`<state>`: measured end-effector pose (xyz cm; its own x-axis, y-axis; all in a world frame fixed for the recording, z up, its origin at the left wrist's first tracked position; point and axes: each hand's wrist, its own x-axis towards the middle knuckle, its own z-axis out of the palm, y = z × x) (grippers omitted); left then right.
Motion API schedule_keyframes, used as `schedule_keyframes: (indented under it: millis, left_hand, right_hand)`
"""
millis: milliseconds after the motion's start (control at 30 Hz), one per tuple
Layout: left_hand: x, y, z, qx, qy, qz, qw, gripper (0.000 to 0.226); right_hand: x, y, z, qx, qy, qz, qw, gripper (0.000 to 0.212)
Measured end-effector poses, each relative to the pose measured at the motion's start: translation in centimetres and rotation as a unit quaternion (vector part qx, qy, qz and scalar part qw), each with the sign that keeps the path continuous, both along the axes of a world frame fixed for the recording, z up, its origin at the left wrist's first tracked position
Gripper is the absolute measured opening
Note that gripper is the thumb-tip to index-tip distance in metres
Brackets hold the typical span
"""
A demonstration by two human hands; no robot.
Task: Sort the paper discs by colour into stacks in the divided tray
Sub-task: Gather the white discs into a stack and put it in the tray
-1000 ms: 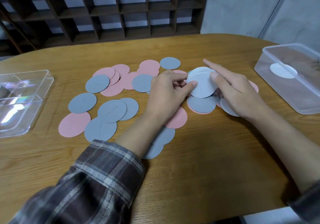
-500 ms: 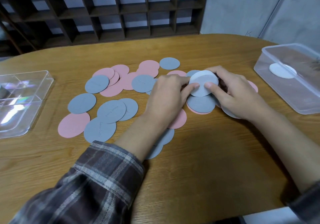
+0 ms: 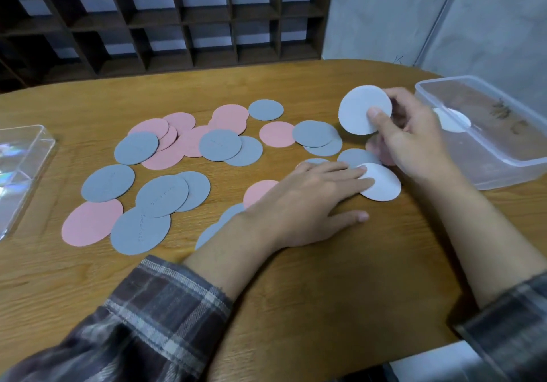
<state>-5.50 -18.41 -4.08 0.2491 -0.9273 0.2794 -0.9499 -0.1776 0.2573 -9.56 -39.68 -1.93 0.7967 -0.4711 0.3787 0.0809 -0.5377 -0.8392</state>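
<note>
Now lifted clear of the pile, where half a second ago still resting among the discs: a white disc (image 3: 362,109), tilted upright and being pinched between thumb and fingers of the right hand (image 3: 414,136), hanging just beside the near wall of the clear box (image 3: 503,171). No longer sharing that disc, the left hand (image 3: 310,201), now lying flat on the table with fingers stretched out and close together, fingertips pressing a second white disc (image 3: 381,185) lying below the lifted one, thumb spread apart on bare wood. Inside the clear box, another white disc (image 3: 453,120) lying flat on the bottom. Left of the lifted disc, grey discs (image 3: 315,133) and pink discs (image 3: 276,133) spreading in an overlapping scatter, unmoved since before, several partly hidden under the left forearm and its plaid sleeve (image 3: 159,307). Far left of the lifted disc, at the frame edge, a clear divided tray (image 3: 20,171) standing well apart from the pile. Under everything, a rounded wooden table (image 3: 340,293). Beyond the lifted disc, dark open shelving (image 3: 165,17) along the back and a pale grey wall (image 3: 399,12) to its right.
</note>
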Motion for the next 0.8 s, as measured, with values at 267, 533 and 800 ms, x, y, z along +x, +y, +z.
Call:
schedule_keyframes:
  millis: [267,533,800]
  left_hand:
    - [0.4,0.1,0.3,-0.064,-0.019,0.059,0.996,0.053]
    - [0.9,0.6,0.9,-0.134,-0.087,0.084,0.984,0.043]
    - [1.6,1.1,0.8,-0.212,0.047,0.173,0.961,0.009]
  right_hand:
    - [0.3,0.0,-0.2,-0.02,0.008,-0.015,1.0,0.015]
    - [0.5,0.6,-0.5,-0.095,0.015,0.041,0.994,0.028]
    - [0.3,1.3,-0.4,-0.074,0.034,0.097,0.992,0.041]
